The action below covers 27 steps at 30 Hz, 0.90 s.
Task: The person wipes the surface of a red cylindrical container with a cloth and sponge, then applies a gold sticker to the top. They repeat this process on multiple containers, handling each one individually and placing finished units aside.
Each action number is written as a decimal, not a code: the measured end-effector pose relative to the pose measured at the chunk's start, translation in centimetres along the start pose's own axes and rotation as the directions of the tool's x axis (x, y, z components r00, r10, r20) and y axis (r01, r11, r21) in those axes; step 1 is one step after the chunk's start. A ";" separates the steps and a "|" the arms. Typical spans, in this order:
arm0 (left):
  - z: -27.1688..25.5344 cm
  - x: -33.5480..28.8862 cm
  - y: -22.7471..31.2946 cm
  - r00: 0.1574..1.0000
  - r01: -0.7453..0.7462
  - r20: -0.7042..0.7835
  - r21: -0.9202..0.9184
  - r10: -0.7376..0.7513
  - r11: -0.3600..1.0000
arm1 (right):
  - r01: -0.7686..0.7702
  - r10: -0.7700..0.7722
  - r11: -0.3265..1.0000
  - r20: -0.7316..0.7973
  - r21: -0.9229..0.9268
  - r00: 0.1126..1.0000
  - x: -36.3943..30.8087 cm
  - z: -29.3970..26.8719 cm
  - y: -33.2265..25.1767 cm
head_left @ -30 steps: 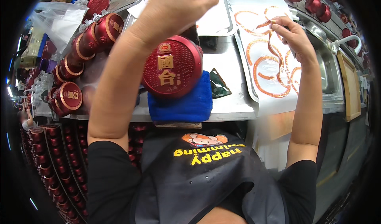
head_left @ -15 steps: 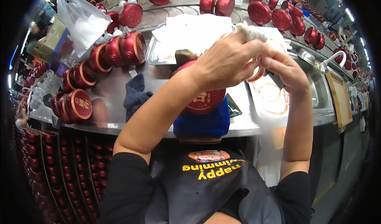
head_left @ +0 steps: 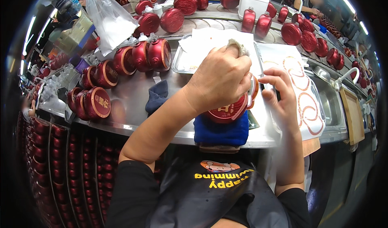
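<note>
My left hand (head_left: 220, 77) is closed around a crumpled whitish cloth (head_left: 238, 47), which sticks out beyond its knuckles. Below it, a round red bottle (head_left: 227, 113) with raised gold characters rests on a folded blue cloth pad (head_left: 221, 130) at the table's front edge. The hand hides much of the bottle. Close beside the left fingers is a ring-shaped decal (head_left: 254, 92) with an orange-red border, partly covered; how it is held I cannot make out. My right hand (head_left: 282, 92) has its thumb and fingers apart, with its fingertips close to the ring.
Red bottles with patterned rims (head_left: 159, 55) stand on the left, near a dark blue cloth (head_left: 157, 96). A metal tray (head_left: 176, 62) carries white sheets. Ring decals lie on a white sheet (head_left: 289, 52) at right, before a sink (head_left: 333, 107). More bottles line a curved conveyor (head_left: 198, 24).
My right hand has come away from my left and its fingers have spread. The left hand, still with the cloth, is over the bottle. The whole view has shifted.
</note>
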State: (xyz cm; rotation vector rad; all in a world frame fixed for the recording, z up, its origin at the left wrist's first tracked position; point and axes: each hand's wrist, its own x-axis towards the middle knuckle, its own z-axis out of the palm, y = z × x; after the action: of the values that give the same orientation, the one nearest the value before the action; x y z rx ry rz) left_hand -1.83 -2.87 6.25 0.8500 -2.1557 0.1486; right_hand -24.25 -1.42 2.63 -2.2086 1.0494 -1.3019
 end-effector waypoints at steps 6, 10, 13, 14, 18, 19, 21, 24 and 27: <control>-1.2 0.1 -0.9 0.982 0.126 0.169 -0.263 -0.083 0.957 | 0.149 -0.223 0.925 -0.180 -0.349 0.958 -1.0 2.6 0.1; -1.6 -1.1 -1.5 0.825 0.554 0.516 -0.653 -0.231 0.517 | 0.263 -0.369 0.876 -0.211 -0.405 0.905 -0.6 3.4 0.8; -1.3 -1.8 -1.6 0.856 0.500 0.491 -0.709 -0.161 0.497 | 0.245 -0.348 0.864 -0.170 -0.440 0.922 -0.5 3.0 0.8; -1.5 -2.1 -1.7 0.839 0.530 0.523 -0.727 -0.149 0.436 | 0.193 -0.274 0.905 -0.174 -0.378 0.946 -0.4 2.8 0.6; -1.6 -2.7 -1.6 0.785 0.618 0.588 -0.718 -0.195 0.321 | 0.051 -0.050 0.998 -0.026 0.038 0.998 0.0 1.2 0.1; -1.7 -2.9 -1.6 0.804 0.594 0.566 -0.747 -0.184 0.299 | 0.036 -0.039 0.995 0.034 0.091 0.999 0.2 0.8 0.0; -1.8 -3.2 -1.5 0.777 0.629 0.587 -0.726 -0.225 0.278 | -0.054 0.021 0.977 0.157 0.207 0.987 0.4 -0.1 -0.1; -1.7 -3.3 -1.5 0.773 0.635 0.596 -0.721 -0.218 0.277 | -0.267 0.129 0.874 0.336 0.406 0.933 0.6 -1.1 0.2; -1.8 -3.6 -1.6 0.700 0.714 0.670 -0.660 -0.246 0.234 | -0.302 0.126 0.858 0.400 0.415 0.908 0.7 -1.6 0.9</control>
State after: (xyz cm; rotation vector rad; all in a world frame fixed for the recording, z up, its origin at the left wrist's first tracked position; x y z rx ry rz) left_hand 1.95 -1.56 4.59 0.8599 -1.7281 -1.6074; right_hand -25.82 -2.44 3.26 -1.8009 0.7208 -0.8841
